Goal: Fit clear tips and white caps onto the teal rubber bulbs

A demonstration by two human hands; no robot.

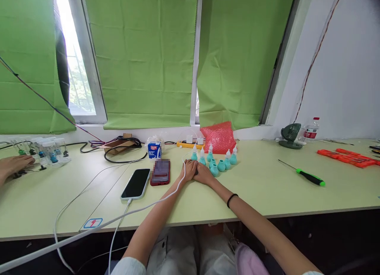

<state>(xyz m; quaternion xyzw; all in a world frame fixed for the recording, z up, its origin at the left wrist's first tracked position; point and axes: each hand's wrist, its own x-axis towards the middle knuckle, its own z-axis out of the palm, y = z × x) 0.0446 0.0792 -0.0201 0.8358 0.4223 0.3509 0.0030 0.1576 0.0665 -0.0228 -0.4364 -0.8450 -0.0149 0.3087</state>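
Note:
My left hand (189, 170) and my right hand (203, 173) rest together on the pale green table (255, 191), fingers curled and touching each other. What lies between them is hidden. Just beyond my right hand stand several small teal bulb bottles with white nozzles (221, 161); the nearest one touches my fingers. A white cable (166, 195) runs over my left wrist. A black band sits on my right wrist.
A phone in a pale case (136, 183) and a red-cased phone (160, 172) lie left of my hands. A milk carton (154, 149), red bubble wrap (219, 137), a green-handled screwdriver (308, 176), orange tools (347, 156), a small fan (291, 135). Another person's hand (14, 165) rests far left by clear boxes.

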